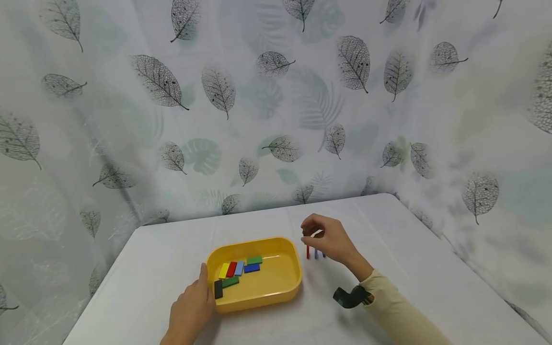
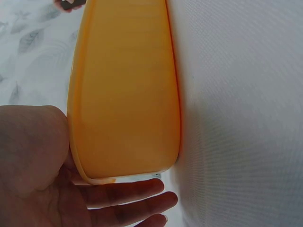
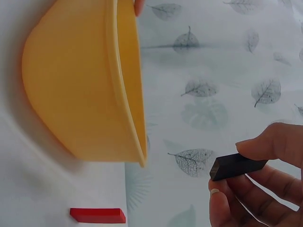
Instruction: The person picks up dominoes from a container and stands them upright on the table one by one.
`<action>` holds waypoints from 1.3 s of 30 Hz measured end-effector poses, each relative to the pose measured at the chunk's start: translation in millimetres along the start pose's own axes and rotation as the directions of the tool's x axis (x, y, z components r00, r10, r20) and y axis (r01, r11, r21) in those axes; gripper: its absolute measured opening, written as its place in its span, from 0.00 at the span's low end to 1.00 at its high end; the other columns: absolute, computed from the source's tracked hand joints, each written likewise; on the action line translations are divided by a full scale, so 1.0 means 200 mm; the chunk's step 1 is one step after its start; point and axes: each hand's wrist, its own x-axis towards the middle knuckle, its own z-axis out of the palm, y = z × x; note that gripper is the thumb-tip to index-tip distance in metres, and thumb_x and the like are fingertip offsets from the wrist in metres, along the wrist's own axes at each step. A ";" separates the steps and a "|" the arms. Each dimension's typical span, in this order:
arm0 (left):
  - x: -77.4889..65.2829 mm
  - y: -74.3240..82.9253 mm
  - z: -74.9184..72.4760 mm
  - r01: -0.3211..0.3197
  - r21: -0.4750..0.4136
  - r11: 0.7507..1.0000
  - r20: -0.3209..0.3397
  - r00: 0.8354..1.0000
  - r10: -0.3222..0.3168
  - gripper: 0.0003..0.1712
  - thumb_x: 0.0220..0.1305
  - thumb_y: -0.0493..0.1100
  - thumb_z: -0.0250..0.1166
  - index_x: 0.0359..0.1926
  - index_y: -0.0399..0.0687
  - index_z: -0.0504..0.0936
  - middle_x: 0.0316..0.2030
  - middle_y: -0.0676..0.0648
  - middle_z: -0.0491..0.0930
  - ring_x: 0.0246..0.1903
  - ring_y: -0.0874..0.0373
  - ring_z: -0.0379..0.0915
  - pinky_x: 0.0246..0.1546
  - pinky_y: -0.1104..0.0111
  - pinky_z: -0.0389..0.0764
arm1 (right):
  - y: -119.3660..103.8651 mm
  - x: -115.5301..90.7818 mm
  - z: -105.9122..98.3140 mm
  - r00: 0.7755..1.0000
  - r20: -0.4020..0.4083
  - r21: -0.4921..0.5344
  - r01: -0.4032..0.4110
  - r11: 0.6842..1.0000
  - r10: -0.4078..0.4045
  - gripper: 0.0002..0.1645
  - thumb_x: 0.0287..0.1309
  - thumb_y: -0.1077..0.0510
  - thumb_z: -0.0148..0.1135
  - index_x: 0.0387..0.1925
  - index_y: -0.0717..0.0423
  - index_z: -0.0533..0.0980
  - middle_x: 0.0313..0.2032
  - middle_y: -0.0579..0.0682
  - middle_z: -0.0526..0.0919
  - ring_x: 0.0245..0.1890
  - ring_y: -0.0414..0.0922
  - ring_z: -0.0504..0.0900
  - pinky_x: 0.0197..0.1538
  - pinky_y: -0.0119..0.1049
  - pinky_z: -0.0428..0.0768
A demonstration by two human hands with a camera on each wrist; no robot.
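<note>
A yellow plastic tub (image 1: 278,290) sits on the table with several coloured blocks inside. At its left end my left hand (image 1: 191,304) rests against the rim and wall, and the left wrist view shows its fingers (image 2: 137,208) fairly straight along that end. My right hand (image 1: 329,239) is raised just beyond the tub's right side. Between thumb and fingertips it pinches a black block (image 3: 239,166), small and oblong. Below that hand a red block (image 1: 308,252) stands upright on the table, with two blue blocks (image 1: 316,253) beside it, partly hidden by the hand.
In the tub lie a yellow block (image 1: 224,270), a red one, blue ones, green ones and a black block (image 1: 218,289), mostly toward the left. A white cloth covers the table (image 1: 172,249). Behind it hangs a leaf-patterned curtain (image 1: 267,120).
</note>
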 end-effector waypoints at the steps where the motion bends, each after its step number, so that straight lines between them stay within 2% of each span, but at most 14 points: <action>1: 0.00 0.00 0.00 0.001 0.000 1.000 0.000 1.000 -0.001 0.37 0.74 0.39 0.54 0.77 0.25 0.55 0.52 0.29 0.80 0.25 0.50 0.71 0.36 0.49 0.84 | 0.01 0.00 -0.01 1.000 -0.003 -0.005 -0.006 1.000 0.006 0.13 0.56 0.63 0.76 0.43 0.51 0.83 0.36 0.42 0.85 0.39 0.43 0.83 0.45 0.41 0.85; 6: 0.00 0.00 0.00 0.007 -0.003 1.000 0.003 1.000 -0.007 0.37 0.74 0.38 0.55 0.77 0.26 0.55 0.52 0.29 0.81 0.25 0.51 0.70 0.38 0.48 0.85 | 0.03 0.00 -0.04 1.000 -0.019 -0.031 -0.003 1.000 0.003 0.13 0.57 0.62 0.75 0.43 0.51 0.83 0.36 0.42 0.84 0.39 0.43 0.83 0.44 0.38 0.85; 10: 0.00 0.00 -0.01 0.003 -0.001 1.000 0.005 1.000 -0.003 0.37 0.74 0.38 0.54 0.77 0.26 0.54 0.51 0.29 0.80 0.25 0.50 0.71 0.38 0.48 0.84 | 0.05 -0.01 -0.08 0.999 -0.041 -0.034 -0.001 0.999 0.000 0.12 0.57 0.63 0.76 0.42 0.52 0.83 0.36 0.43 0.84 0.38 0.44 0.84 0.44 0.40 0.85; 18: 0.01 0.00 -0.01 0.011 -0.005 1.000 0.009 1.000 -0.011 0.37 0.75 0.39 0.53 0.77 0.26 0.54 0.53 0.29 0.80 0.26 0.50 0.71 0.38 0.48 0.84 | 0.10 -0.03 -0.14 0.997 -0.073 -0.077 -0.032 0.997 0.026 0.12 0.57 0.62 0.75 0.43 0.53 0.83 0.36 0.44 0.85 0.38 0.45 0.84 0.44 0.38 0.85; 25: 0.01 0.00 0.00 0.009 -0.007 1.000 0.008 1.000 -0.009 0.37 0.74 0.38 0.53 0.77 0.26 0.55 0.54 0.28 0.80 0.25 0.50 0.72 0.37 0.47 0.84 | 0.17 -0.05 -0.20 0.994 -0.098 -0.075 -0.047 0.996 0.040 0.14 0.56 0.64 0.76 0.44 0.53 0.83 0.37 0.45 0.86 0.39 0.45 0.85 0.43 0.37 0.84; 33: 0.00 0.00 0.00 0.004 -0.007 1.000 -0.006 1.000 -0.004 0.37 0.74 0.39 0.54 0.77 0.26 0.55 0.54 0.28 0.80 0.25 0.50 0.72 0.37 0.47 0.84 | 0.29 -0.06 -0.28 0.994 -0.091 -0.070 -0.064 0.996 0.057 0.13 0.57 0.64 0.75 0.44 0.54 0.83 0.37 0.46 0.87 0.40 0.46 0.85 0.45 0.38 0.84; 39: 0.00 0.00 0.00 0.005 0.001 1.000 0.001 1.000 -0.005 0.37 0.74 0.39 0.54 0.77 0.26 0.55 0.53 0.28 0.80 0.25 0.50 0.71 0.36 0.48 0.84 | 0.36 -0.07 -0.31 0.994 -0.055 -0.046 -0.097 0.994 0.094 0.12 0.57 0.65 0.75 0.43 0.55 0.84 0.38 0.47 0.86 0.41 0.47 0.85 0.45 0.39 0.83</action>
